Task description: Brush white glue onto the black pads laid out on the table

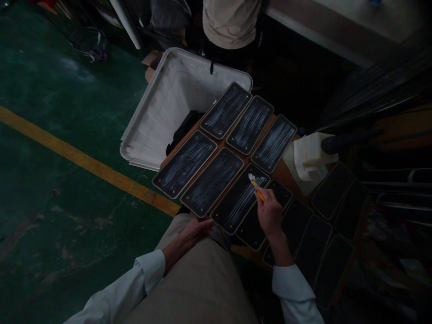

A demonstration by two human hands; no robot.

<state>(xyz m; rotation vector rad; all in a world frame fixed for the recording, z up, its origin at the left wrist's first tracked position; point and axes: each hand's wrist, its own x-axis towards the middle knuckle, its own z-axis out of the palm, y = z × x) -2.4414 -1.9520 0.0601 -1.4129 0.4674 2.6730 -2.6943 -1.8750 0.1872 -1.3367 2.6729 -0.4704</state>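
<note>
My right hand (269, 210) is closed around a small yellow-handled brush (255, 184), whose white tip rests on a dark rectangular panel (236, 201) streaked with white. My left hand (196, 228) rests on my thigh at the near edge of that panel, fingers curled against its corner. Several more dark panels lie on the wooden board (281, 171): those at the left and back, such as one panel (185, 164), carry white streaks, while those at the right, such as another (331, 190), are plain dark.
A white plastic bin (158, 108) stands on the green floor beyond the board, with a dark item inside. A white container (310, 156) sits at the board's right. Another person in a light top (231, 20) stands behind the bin. A yellow line (84, 161) crosses the floor.
</note>
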